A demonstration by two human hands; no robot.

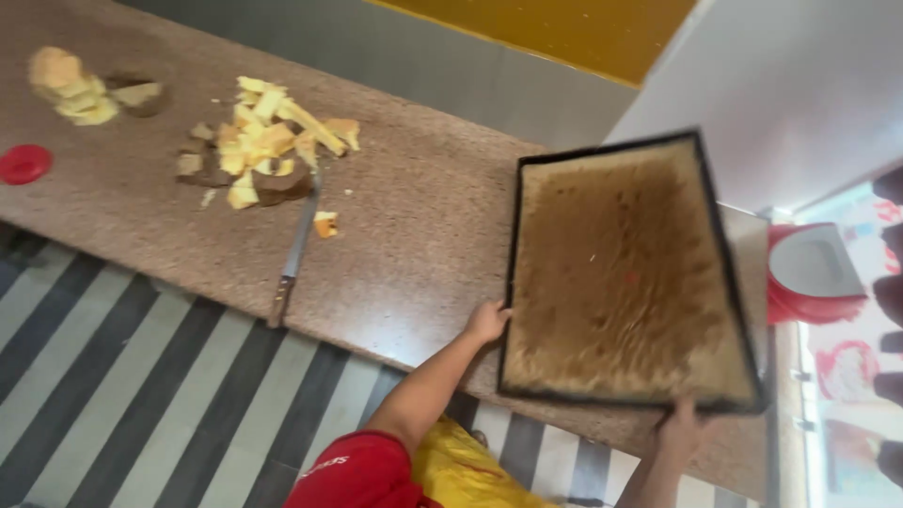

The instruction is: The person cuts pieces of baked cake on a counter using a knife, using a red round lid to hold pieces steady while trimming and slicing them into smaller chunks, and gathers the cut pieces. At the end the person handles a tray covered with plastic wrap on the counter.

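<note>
Head view, looking down along a speckled brown stone counter (404, 235) that is running diagonally across the frame above a grey-and-white striped floor (122, 376). We are holding a large, dark-rimmed rectangular baking tray (625, 273), its inside coated with a brown crumbly residue; it is lying over the near right part of the counter, with its near corner reaching to the counter's front edge, and it appears tilted, far edge raised, though we cannot tell how much of it is resting on the stone. Our left hand (487, 322) is closing on the tray's left rim near the lower corner, thumb side against the frame, while our right hand (684, 420) is gripping the near rim from below, its fingers hidden under the tray; gripping two adjoining edges is, in our judgement, steadying so wide a pan. Beyond the tray, at the right, a red container with a pale lid (809, 273) is standing. Farther left, well apart from the tray, a heap of yellow cake offcuts with brown crust pieces (259, 141) is lying on the counter, and a long knife (293, 259) is lying just beside it, blade toward the heap and handle toward the counter edge. A smaller pile of pale scraps (80, 89) is sitting near the far left, and a small red round lid (23, 163) is lying at the left margin.
</note>
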